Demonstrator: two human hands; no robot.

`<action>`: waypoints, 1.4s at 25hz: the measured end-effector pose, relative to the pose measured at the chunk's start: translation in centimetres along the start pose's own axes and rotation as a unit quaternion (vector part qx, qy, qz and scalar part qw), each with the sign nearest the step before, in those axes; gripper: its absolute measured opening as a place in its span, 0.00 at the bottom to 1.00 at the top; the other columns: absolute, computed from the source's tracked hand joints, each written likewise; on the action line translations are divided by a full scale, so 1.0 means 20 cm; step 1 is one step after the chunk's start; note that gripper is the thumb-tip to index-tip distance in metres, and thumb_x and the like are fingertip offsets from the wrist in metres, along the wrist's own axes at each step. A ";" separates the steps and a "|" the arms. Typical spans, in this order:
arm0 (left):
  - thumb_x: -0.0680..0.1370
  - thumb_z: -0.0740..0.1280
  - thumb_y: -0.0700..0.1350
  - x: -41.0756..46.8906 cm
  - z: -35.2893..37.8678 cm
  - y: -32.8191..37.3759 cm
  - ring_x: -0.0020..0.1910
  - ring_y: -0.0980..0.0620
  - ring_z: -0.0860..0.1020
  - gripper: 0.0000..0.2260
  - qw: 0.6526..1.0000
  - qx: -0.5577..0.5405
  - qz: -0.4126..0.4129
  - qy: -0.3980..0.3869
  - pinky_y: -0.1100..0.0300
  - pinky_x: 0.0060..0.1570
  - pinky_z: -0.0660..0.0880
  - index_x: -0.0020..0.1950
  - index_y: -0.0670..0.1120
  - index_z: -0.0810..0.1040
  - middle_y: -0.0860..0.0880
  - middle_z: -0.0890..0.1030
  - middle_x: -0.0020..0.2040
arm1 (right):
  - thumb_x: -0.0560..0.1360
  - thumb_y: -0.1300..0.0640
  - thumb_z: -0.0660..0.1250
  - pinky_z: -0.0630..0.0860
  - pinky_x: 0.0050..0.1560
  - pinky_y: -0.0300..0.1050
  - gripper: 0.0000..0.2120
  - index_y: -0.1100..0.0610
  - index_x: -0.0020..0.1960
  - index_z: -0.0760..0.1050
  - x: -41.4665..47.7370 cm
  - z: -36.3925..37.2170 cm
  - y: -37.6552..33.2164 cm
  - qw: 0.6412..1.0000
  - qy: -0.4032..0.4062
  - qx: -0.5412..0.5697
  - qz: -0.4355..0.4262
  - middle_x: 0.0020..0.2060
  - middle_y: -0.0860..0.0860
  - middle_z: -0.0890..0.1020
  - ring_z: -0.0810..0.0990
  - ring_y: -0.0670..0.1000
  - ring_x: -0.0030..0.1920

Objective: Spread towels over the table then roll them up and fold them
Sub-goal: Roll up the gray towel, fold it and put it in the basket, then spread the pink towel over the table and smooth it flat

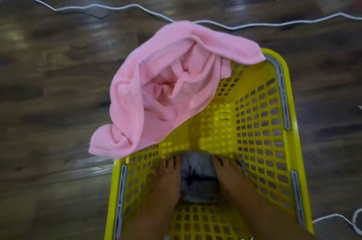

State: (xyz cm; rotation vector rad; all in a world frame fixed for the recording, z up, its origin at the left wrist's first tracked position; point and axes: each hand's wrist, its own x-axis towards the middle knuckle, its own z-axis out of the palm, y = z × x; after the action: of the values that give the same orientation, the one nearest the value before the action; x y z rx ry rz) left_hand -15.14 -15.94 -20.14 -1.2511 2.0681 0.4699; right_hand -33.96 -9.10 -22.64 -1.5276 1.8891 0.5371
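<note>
While both hands are sunk in the yellow laundry basket (260,114), a soft, limp grey towel (196,175) is clamped between left hand (166,183) and right hand (229,179), fingers closed on its sides. At eleven o'clock a crumpled pink towel (160,90) is draped over the rim; light, best gathered in bunches.

- The single head-worn camera is looking steeply down from above, taking in a wide, blurred view.
- It is sitting close over a yellow basket (260,122), whose near end is running off the bottom edge.
- Dark wood-look floor (49,92) is filling the upper and left parts of the view.
</note>
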 end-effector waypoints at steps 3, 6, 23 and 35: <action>0.70 0.67 0.56 -0.15 -0.42 -0.02 0.64 0.45 0.68 0.28 0.989 -0.066 0.068 0.111 0.50 0.57 0.71 0.68 0.51 0.66 0.49 0.70 0.62 | 0.65 0.46 0.75 0.71 0.64 0.54 0.43 0.51 0.74 0.59 -0.10 -0.49 -0.04 0.996 0.030 0.069 -0.054 0.64 0.54 0.69 0.69 0.59 0.65; 0.68 0.66 0.53 -0.21 -0.96 -0.11 0.56 0.43 0.72 0.24 0.920 -0.115 0.133 0.350 0.47 0.50 0.72 0.64 0.53 0.73 0.48 0.74 0.57 | 0.63 0.51 0.72 0.75 0.55 0.57 0.30 0.54 0.65 0.71 -0.10 -1.17 -0.14 0.930 0.292 0.127 -0.184 0.55 0.55 0.76 0.73 0.60 0.55; 0.73 0.63 0.50 -1.02 -1.47 -0.94 0.34 0.51 0.74 0.08 0.704 -0.605 -0.126 0.350 0.55 0.33 0.70 0.35 0.50 0.76 0.53 0.78 0.31 | 0.75 0.54 0.57 0.69 0.43 0.46 0.10 0.53 0.51 0.75 -0.57 -2.20 -0.53 0.874 0.327 0.266 -0.242 0.44 0.56 0.83 0.79 0.56 0.47; 0.77 0.66 0.58 -4.47 -1.53 -1.26 0.37 0.57 0.75 0.12 0.872 -0.209 -0.317 0.309 0.60 0.35 0.65 0.40 0.52 0.77 0.55 0.77 0.35 | 0.69 0.48 0.74 0.70 0.37 0.38 0.06 0.45 0.39 0.77 -2.78 -3.12 -1.52 0.778 0.148 -0.162 -0.589 0.33 0.41 0.79 0.77 0.41 0.35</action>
State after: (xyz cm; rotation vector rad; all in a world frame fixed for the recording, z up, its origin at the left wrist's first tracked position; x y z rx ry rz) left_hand 24.62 10.77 65.09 -2.4897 1.8948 0.2160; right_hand -11.90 -18.87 62.90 -2.7229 0.6559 0.0025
